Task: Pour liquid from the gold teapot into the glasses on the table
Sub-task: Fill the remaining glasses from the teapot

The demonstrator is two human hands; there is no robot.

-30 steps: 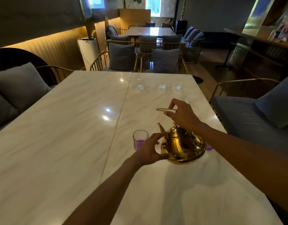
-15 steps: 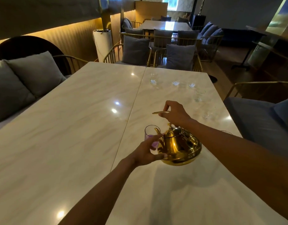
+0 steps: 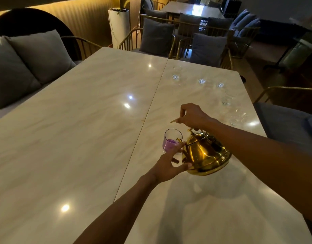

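The gold teapot hangs tilted above the marble table, its spout over the rim of a small glass holding purple liquid. My right hand grips the teapot's thin handle from above. My left hand rests against the pot's lower left side, fingers spread, just in front of the glass. Several empty clear glasses stand farther back: one near the seam, two beside it, and more along the right edge.
Grey-cushioned chairs with gold frames line the table's far end, and one chair sits at the right. A sofa with grey pillows runs along the left. Another table stands behind.
The teapot has tipped further toward the purple glass, bringing the spout over its rim. My left hand stayed on the pot's side. The camera has dropped lower and closer.
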